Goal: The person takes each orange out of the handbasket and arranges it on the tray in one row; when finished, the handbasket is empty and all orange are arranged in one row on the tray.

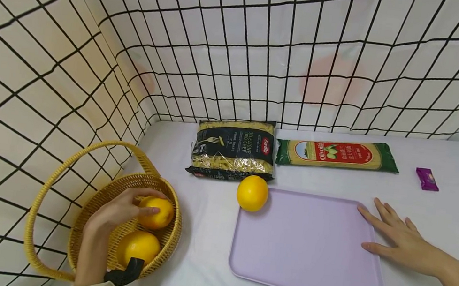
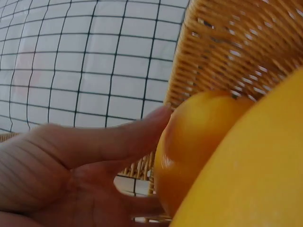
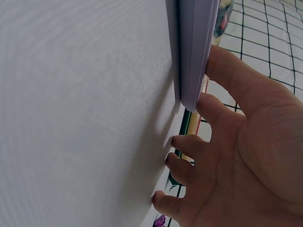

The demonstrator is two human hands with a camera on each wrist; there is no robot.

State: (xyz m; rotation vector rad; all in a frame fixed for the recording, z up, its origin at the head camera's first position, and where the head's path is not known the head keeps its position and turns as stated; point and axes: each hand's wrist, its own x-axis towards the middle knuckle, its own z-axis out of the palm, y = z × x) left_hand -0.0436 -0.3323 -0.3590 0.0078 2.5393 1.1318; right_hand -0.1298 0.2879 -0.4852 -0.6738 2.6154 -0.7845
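Inside the wicker basket (image 1: 177, 231), my left hand (image 1: 120, 208) holds a yellow lemon (image 1: 160, 214) between thumb and fingers. The left wrist view has the thumb against the side of this lemon (image 2: 194, 127), its far side hidden. Just below it in the basket lies a second yellow fruit (image 1: 137, 245), large and close in the left wrist view. My right hand (image 1: 405, 241), fingers spread, touches the upper right edge of a lilac tray (image 1: 307, 246). In the right wrist view, thumb and index finger are at the tray's rim (image 3: 196, 56), other fingertips on the tablecloth.
A round orange (image 1: 252, 193) sits at the tray's upper left corner, against a bag of penne (image 1: 233, 150). Right of the bag lie a spaghetti pack (image 1: 338, 154) and a small purple packet (image 1: 427, 179). Black wire mesh (image 1: 266, 48) borders the back and left; the basket's handle (image 1: 42, 197) arches up on the left.
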